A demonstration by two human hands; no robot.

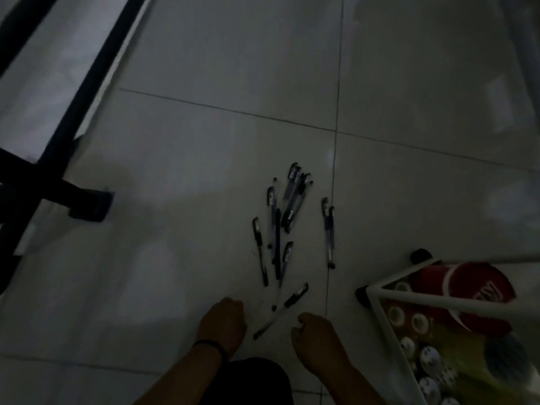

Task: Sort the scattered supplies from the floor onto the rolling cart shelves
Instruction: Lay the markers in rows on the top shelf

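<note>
— Bare and loosely curled, the left hand [226, 321] and right hand [314, 331] are held low over the floor [175, 141]; nothing is gripped.

— And the pens [282, 223]?

— Scattered on the tiles just ahead, one pen [282, 309] lying between the hands. The cart [380, 305] is seen at the right, already loaded.

— What could be spoiled?

— Round barrels may be rolled away if nudged, and in this dimness one could be missed.
</note>
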